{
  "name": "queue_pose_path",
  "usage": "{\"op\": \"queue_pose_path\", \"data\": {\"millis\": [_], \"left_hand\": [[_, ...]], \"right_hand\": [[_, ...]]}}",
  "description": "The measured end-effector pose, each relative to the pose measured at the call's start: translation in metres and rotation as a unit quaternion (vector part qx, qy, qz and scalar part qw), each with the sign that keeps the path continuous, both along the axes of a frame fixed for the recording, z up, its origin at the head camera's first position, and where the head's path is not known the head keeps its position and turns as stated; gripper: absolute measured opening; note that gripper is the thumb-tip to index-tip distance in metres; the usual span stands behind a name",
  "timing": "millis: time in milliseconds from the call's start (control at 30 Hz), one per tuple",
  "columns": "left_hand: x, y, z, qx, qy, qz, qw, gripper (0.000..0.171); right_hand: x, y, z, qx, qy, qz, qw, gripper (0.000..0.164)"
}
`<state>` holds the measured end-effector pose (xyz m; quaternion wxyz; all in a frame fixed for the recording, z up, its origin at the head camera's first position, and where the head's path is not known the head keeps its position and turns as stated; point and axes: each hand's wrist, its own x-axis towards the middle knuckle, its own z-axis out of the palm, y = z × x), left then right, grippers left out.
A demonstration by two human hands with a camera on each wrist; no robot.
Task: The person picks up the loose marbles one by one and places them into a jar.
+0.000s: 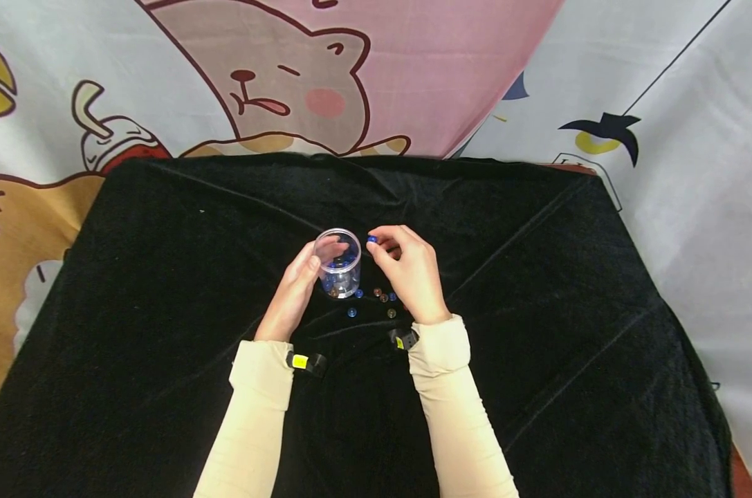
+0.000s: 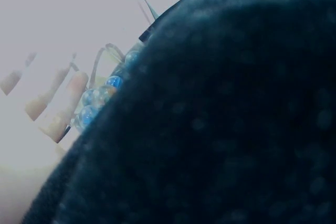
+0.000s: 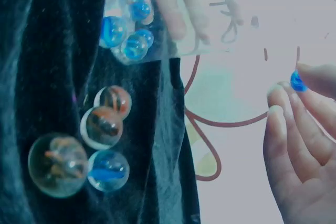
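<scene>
My left hand [image 1: 295,290] grips a clear plastic jar [image 1: 341,280] from its left side, fingers behind and thumb in front. The jar's open mouth faces up, and several marbles, mostly blue, lie inside. Just right of the rim, my right hand [image 1: 413,270] pinches a blue marble [image 1: 372,239] between thumb and fingertips. The right wrist view also has this pinched marble [image 3: 298,81] at the fingertips, apart from the jar. Close by the jar's base, several loose marbles lie on the cloth, among them a blue marble [image 1: 352,312] and a brownish one [image 1: 391,313].
A black velvety cloth [image 1: 537,360] covers the table, with folds running across it. Behind it hangs a printed cartoon curtain [image 1: 450,62]. Each wrist carries a small black camera strap. Dark cloth fills most of the left wrist view.
</scene>
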<state>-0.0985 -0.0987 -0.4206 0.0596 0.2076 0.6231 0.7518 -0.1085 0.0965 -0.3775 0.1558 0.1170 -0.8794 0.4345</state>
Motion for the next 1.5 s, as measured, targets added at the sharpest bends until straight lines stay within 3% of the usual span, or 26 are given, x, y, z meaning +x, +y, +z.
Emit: {"op": "queue_pose_path", "data": {"millis": [267,567,933,1500], "left_hand": [[0.003,0.000,0.006,0.004,0.007,-0.007,0.9999,0.039],[0.002,0.001,0.004,0.014,0.014,-0.006,0.9998,0.042],[0.001,0.001,0.004,0.009,0.003,-0.008,0.9999,0.039],[0.002,-0.001,0.005,0.007,-0.006,-0.006,0.9999,0.039]], "right_hand": [[0.002,-0.006,0.004,-0.042,0.037,0.005,0.998,0.017],[0.004,-0.013,0.006,-0.088,0.038,0.013,0.995,0.020],[0.005,-0.018,0.007,-0.086,0.022,0.039,0.995,0.023],[0.007,-0.020,0.008,-0.075,0.014,0.046,0.996,0.020]]}}
